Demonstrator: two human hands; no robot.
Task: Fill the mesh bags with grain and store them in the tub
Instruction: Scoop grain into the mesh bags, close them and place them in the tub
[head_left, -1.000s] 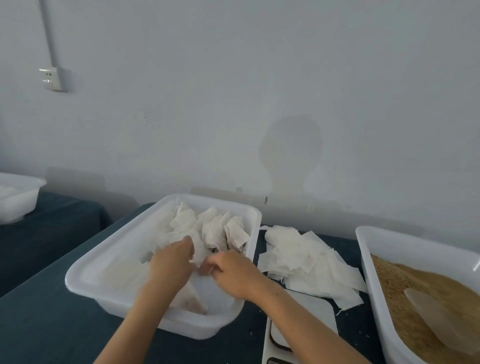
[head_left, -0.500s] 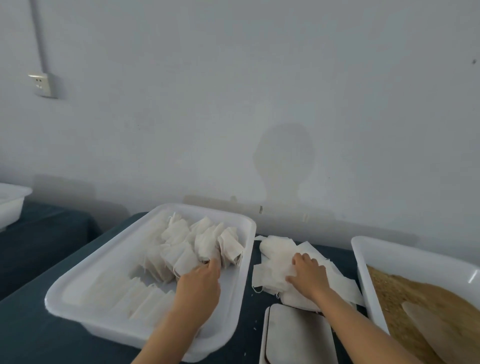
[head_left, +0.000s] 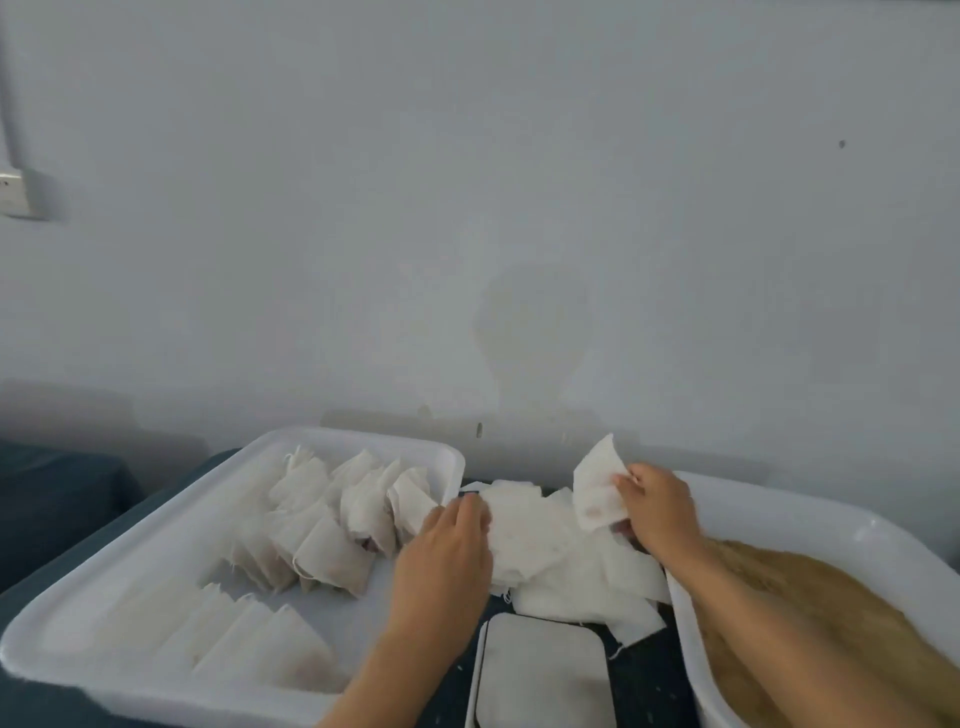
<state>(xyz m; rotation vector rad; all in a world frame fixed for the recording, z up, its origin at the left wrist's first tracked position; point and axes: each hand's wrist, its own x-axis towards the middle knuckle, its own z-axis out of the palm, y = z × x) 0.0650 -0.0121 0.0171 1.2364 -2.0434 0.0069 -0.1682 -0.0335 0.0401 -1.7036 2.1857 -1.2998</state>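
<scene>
A white tub (head_left: 130, 582) on the left holds rows of filled mesh bags (head_left: 322, 540). Between the tubs lies a heap of empty white mesh bags (head_left: 550, 561) on the dark cloth. My right hand (head_left: 657, 506) pinches one empty mesh bag (head_left: 597, 491) and holds it lifted above the heap. Over the tub's right rim, my left hand (head_left: 449, 545) rests with relaxed fingers on the heap's left edge. A second white tub (head_left: 810, 512) on the right holds brown grain (head_left: 810, 582); my right forearm crosses over it.
A flat white scale (head_left: 543, 670) lies near the front edge, between the two tubs. The table wears a dark blue cloth (head_left: 644, 670). A grey wall stands close behind. Another dark-covered table (head_left: 57, 499) is at the far left.
My left hand moved out of the left tub to the heap of empty bags. My right hand lifted one empty bag off the heap. The view shifted slightly right.
</scene>
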